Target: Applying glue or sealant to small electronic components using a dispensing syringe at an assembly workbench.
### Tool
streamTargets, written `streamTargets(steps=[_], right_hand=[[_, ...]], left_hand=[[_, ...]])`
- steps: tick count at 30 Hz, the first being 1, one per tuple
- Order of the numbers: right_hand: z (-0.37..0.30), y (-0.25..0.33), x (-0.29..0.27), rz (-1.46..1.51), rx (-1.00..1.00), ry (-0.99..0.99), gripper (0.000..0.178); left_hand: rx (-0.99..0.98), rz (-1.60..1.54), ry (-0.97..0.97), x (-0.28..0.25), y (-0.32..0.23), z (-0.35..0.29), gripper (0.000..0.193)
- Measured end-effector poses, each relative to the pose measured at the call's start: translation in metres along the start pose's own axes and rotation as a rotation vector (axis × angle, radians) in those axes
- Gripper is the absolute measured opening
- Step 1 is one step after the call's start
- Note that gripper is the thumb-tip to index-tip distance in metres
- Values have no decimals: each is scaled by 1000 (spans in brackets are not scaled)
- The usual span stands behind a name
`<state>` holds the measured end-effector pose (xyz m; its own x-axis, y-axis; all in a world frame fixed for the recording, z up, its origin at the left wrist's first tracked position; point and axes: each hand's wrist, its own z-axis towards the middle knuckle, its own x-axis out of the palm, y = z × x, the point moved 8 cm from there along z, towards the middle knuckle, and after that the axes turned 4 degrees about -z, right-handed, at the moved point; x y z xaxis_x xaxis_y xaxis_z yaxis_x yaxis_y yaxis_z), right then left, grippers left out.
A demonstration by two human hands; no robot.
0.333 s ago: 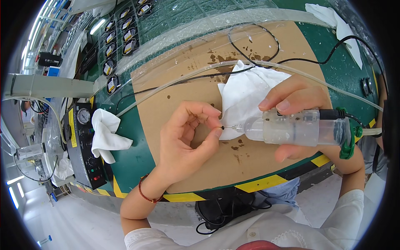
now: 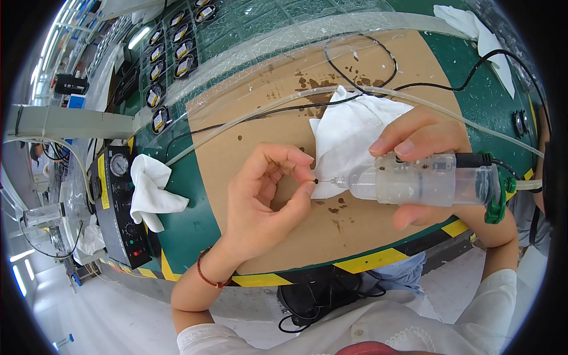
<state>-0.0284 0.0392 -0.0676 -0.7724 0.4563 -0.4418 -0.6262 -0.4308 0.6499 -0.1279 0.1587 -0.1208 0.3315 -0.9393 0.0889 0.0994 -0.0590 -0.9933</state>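
Observation:
Between the thumb and forefinger of my left hand (image 2: 269, 192) is pinched a tiny black part (image 2: 316, 181), too small to name by kind. My right hand (image 2: 423, 142) is wrapped round a translucent dispensing syringe (image 2: 408, 180), held nearly level with its thin needle toward the left. The needle tip is at or very close to the black part; whether they touch I cannot tell. A green clamp (image 2: 500, 201) sits at the syringe's back end, where a hose joins. Behind both hands a crumpled white cloth (image 2: 346, 127) lies on stained brown cardboard (image 2: 266, 133).
A black dispenser box with a gauge (image 2: 121, 201) stands at left beside another white cloth (image 2: 152, 192). A clear hose (image 2: 236, 123) and a black cable (image 2: 426, 84) cross the cardboard. Clear trays (image 2: 248, 32) holding several round black parts (image 2: 160, 120) lie at the back.
The syringe and my right hand have shifted slightly to the right, drawing the needle back a little from my left fingers. My left hand stays in place.

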Motion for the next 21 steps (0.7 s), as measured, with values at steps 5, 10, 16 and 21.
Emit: streamTargets(steps=[5,10,16,21], right_hand=[[1,0,1,-10,-4,18,59],[1,0,0,-13,-8,5,59],[2,0,-1,-32,-8,5,60],[0,0,-1,-38,-17,-4,60]], left_hand=[[5,5,0,0,0,0,27],[12,21,13,1,-1,0,25],[10,13,28,2,0,0,23],[6,11,34,2,0,0,23]])
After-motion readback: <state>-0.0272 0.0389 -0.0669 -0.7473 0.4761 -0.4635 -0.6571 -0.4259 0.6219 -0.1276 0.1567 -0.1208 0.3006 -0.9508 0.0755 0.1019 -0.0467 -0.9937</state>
